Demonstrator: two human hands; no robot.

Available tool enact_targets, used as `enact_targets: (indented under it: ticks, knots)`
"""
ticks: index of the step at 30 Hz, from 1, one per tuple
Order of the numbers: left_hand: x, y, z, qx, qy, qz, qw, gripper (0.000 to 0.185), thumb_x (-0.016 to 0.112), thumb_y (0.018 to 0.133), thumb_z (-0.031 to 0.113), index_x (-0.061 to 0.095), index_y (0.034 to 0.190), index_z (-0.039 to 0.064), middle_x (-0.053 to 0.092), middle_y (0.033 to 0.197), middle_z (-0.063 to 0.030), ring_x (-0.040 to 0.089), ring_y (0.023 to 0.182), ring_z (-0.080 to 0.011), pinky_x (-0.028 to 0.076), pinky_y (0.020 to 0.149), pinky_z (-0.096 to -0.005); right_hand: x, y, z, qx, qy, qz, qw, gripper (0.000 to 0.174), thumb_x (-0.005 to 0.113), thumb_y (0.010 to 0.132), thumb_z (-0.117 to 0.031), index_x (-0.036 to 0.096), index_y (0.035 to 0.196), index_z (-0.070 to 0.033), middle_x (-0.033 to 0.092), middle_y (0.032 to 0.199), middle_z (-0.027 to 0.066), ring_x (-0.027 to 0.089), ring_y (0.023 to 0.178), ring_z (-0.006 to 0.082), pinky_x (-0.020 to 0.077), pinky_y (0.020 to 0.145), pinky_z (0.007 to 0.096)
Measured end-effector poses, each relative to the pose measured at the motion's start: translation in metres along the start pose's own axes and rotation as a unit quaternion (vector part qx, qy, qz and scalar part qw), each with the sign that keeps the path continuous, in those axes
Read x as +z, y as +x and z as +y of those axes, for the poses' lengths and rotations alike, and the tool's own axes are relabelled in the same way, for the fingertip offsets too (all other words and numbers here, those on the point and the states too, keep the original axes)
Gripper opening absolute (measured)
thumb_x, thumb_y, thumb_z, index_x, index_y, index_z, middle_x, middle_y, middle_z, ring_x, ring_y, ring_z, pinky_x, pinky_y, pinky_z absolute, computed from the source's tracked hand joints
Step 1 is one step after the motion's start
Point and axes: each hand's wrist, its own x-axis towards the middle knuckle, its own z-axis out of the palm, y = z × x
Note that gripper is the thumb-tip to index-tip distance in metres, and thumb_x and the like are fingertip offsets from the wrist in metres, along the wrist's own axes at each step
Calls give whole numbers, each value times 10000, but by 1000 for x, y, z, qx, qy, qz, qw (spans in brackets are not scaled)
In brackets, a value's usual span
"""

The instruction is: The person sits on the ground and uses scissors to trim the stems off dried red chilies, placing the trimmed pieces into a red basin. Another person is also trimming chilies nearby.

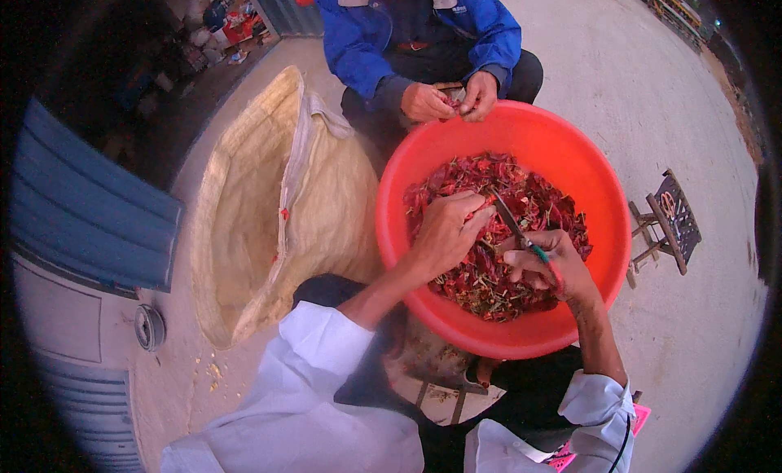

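Note:
A wide red plastic basin [586, 161] stands before me, partly filled with dried red chili peppers [489, 283] mixed with stems and bits. Over the heap, my left hand [449, 228] pinches a red chili pepper [479, 213], mostly covered by the fingers. My right hand [550, 262] grips a pair of scissors [518, 231] by green and red handles. The blades point up and left, their tips close beside the pepper at my left fingertips. Whether the blades touch the pepper is hard to tell.
A large yellowish woven sack [342, 210] gapes at the basin's left. Opposite sits a person in a blue jacket [360, 39], both hands [452, 103] at the far rim. On the right, a small folding stool [672, 213] bears orange-handled scissors [668, 205]. A round object [148, 327] lies left.

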Motion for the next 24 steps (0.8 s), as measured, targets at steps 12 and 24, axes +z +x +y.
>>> enact_targets:
  ticks: [12, 24]
  knots:
    - [14, 2, 4, -124, -162, 4, 979, 270, 644, 1007, 282, 684, 967, 18, 593, 753, -40, 571, 686, -149, 468, 653, -329, -10, -4, 0, 19, 97, -54, 994, 511, 678, 938, -441, 686, 1154, 22, 584, 683, 2, 457, 462, 43, 295, 396, 192]
    - [18, -11, -1, -157, -262, 13, 952, 316, 612, 1043, 347, 725, 1051, 51, 712, 895, 4, 647, 763, -60, 501, 633, -214, -56, 3, 29, -113, 189, 45, 974, 461, 656, 990, -418, 706, 1181, -1, 643, 794, -22, 514, 594, 32, 394, 502, 220]
